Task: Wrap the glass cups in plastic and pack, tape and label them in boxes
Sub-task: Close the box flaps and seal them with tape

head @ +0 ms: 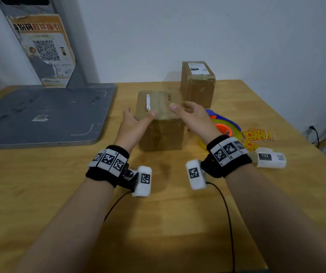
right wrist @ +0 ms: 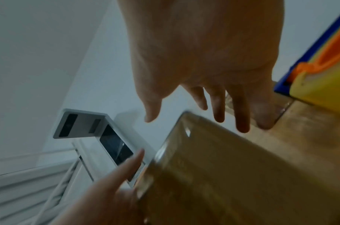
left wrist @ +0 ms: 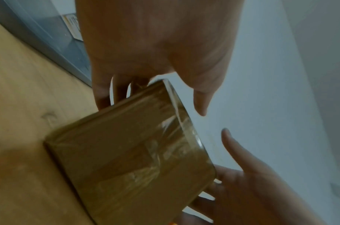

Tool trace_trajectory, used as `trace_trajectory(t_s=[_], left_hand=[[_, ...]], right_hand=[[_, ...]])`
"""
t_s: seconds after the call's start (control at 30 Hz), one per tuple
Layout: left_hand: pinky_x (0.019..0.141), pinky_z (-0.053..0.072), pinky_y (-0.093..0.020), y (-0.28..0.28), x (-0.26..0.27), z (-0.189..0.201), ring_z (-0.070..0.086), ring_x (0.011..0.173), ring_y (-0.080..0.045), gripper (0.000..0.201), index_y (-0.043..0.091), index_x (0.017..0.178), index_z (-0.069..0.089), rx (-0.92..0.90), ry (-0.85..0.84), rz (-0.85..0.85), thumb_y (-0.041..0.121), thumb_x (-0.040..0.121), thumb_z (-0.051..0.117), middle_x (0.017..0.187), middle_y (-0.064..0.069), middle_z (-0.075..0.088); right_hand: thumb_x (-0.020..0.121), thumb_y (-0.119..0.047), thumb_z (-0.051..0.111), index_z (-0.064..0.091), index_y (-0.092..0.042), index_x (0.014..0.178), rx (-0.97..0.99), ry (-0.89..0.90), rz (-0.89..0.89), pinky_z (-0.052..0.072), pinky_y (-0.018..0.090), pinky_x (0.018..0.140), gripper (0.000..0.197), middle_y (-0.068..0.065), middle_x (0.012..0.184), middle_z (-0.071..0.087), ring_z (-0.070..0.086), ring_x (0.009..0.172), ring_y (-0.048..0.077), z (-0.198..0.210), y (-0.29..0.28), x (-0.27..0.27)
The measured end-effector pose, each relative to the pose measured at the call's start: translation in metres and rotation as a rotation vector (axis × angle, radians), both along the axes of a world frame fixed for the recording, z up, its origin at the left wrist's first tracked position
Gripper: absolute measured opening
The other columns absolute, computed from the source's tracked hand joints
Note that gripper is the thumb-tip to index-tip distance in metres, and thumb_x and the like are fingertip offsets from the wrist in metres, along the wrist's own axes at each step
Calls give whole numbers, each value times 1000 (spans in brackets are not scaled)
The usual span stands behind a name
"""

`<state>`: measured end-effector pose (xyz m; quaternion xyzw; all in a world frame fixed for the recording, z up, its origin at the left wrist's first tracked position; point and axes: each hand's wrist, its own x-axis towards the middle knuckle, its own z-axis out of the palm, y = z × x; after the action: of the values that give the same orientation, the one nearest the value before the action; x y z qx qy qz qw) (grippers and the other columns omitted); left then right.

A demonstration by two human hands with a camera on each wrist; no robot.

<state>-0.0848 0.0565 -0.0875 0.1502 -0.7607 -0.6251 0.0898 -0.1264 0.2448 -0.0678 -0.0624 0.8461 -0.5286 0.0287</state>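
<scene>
The wooden surface (head: 59, 194) is the biggest thing here, with a grey tray (head: 40, 115) at its far left. Two brown boxes stand on it. The near box (head: 161, 123) is in the middle, taped shut with shiny tape and no new label yet. The far box (head: 197, 83) behind it has a white label on top.

The near box looks stiff, but the tape is slippery and glass cups probably sit inside (so no squeezing hard or dropping). The plain cardboard sides look like the best place to hold it, one hand on each.

The left hand (head: 132, 125) and the right hand (head: 193, 117) reach to either side of it, fingers spread and holding nothing.

One tape roll holder (head: 225, 125), one label roll (head: 270, 159) and a small pile of red and yellow stickers (head: 256, 136) lie on the right.
</scene>
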Motion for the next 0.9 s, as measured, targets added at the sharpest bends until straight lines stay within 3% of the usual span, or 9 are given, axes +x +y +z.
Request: trace_trajectory(t_s=[0.07, 0.13, 0.2, 0.33, 0.47, 0.6, 0.67, 0.77, 0.9], left_hand=[[106, 51, -45, 5, -4, -2, 63, 122, -19, 104, 20, 161, 25, 12, -20, 8, 58, 81, 78, 146, -4, 58], [99, 57, -41, 10, -8, -6, 68, 110, -12, 82, 23, 146, 52, 6, 20, -3, 58, 78, 80, 127, 6, 70], [96, 58, -37, 16, -10, -8, 69, 104, -6, 65, 29, 129, 65, -5, 66, -7, 60, 75, 81, 114, 14, 73], [91, 60, -37, 19, -19, -12, 70, 100, -6, 72, 30, 124, 69, -1, 79, 45, 70, 65, 79, 107, 15, 75], [86, 62, -34, 15, -29, -15, 73, 92, -5, 52, 29, 115, 74, 56, 97, 106, 57, 72, 81, 99, 13, 77], [79, 63, -29, 7, -39, -16, 75, 82, -2, 13, 33, 95, 76, 102, 126, 125, 40, 85, 79, 87, 14, 79], [75, 62, -26, 6, -42, -18, 75, 83, -2, 18, 28, 102, 79, 122, 143, 124, 38, 87, 78, 89, 13, 79], [69, 58, -19, 5, -44, -21, 74, 85, -1, 32, 20, 116, 78, 163, 165, 130, 37, 89, 77, 91, 12, 79], [67, 56, -19, 2, -43, -23, 75, 85, -5, 28, 18, 112, 79, 265, 134, 126, 33, 89, 78, 91, 7, 80]], right_hand=[[81, -70, 70, 48, -19, 151, -44, 30, -13, 51, 42, 107, 89, -3, 140, 62, 59, 126, 15, -12, -9, -3], [77, -67, 74, 56, -21, 141, -33, 81, -54, 56, 40, 100, 81, -9, 124, 67, 64, 113, 11, -19, -15, -7], [75, -70, 70, 56, -23, 138, 35, 124, -89, 58, 40, 96, 79, -10, 120, 67, 65, 110, 12, -22, -17, -11], [85, -77, 58, 51, -21, 141, 209, 159, -144, 53, 32, 83, 79, -7, 125, 65, 63, 111, 15, -19, -17, -16], [85, -72, 61, 51, -18, 135, 282, 198, -160, 49, 33, 72, 74, -4, 119, 66, 64, 104, 18, -20, -16, -24], [89, -64, 65, 52, -19, 138, 187, 185, -163, 54, 33, 84, 68, -11, 114, 61, 62, 105, 12, -20, -15, -33], [91, -60, 65, 56, -21, 135, 143, 181, -174, 55, 30, 85, 59, -14, 112, 61, 63, 104, 9, -23, -12, -38], [94, -58, 59, 64, -23, 128, 75, 216, -209, 58, 39, 88, 49, -11, 112, 69, 65, 103, 10, -32, -8, -43], [99, -51, 55, 68, -22, 120, 44, 254, -245, 57, 43, 89, 38, -11, 105, 70, 65, 99, 10, -37, -7, -46]])
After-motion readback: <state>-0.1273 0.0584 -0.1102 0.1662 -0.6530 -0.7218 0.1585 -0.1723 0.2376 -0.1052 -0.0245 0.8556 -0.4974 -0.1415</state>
